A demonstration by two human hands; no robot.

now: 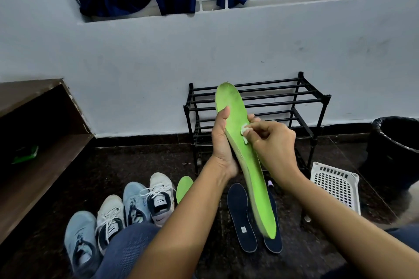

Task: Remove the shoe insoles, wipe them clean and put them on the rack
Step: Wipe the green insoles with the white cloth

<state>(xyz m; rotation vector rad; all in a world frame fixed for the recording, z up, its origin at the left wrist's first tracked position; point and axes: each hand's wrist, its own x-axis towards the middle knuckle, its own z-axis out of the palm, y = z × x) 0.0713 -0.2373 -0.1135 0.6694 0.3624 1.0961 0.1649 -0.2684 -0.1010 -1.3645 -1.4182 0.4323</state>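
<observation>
Green insole (247, 165): you hold it up in front of black rack (301, 102), toe end high, heel end low near your lap. Top face bright lime, faint dark smudges near toe, paler foam edge along side. Your left hand (221, 142) grips it at mid-length, thumb on near edge, fingers wrapped behind. Your right hand (275, 145) pinches small white wipe (244, 130) and presses it on lime face. Second green insole (184, 188) and two dark navy insoles (241, 217) lie on floor (306, 251) beside four sneakers (158, 199).
</observation>
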